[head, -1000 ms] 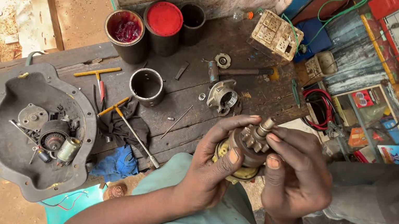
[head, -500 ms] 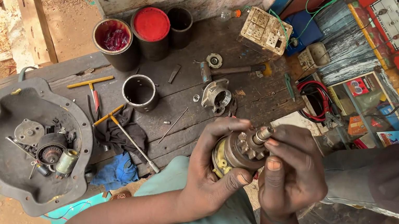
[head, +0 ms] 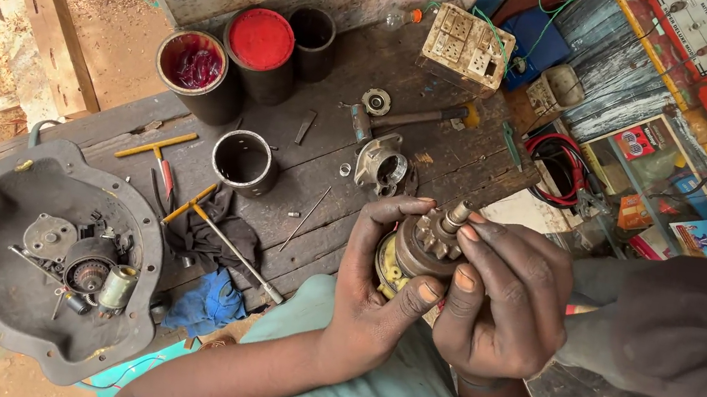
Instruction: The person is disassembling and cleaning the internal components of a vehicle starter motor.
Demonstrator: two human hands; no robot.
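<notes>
My left hand [head: 372, 290] wraps around a round, greasy motor part [head: 417, 247] with a short shaft and gear teeth sticking up. My right hand [head: 502, 295] covers the part from the right, its fingertips on the shaft end. Both hands hold it over my lap, just in front of the dark wooden bench [head: 321, 166]. A grey metal housing [head: 380, 164] lies on the bench right above the hands.
A hammer [head: 402, 120], several open cans [head: 245, 163], T-handle tools [head: 157, 151] and rags lie on the bench. A round metal pan [head: 13, 288] with small parts sits at the left. A switch box [head: 467, 49] and red wires [head: 554, 168] are at the back right.
The view shifted slightly. My hands kept their hold on the motor part, my right fingers shifting a little on the shaft.
</notes>
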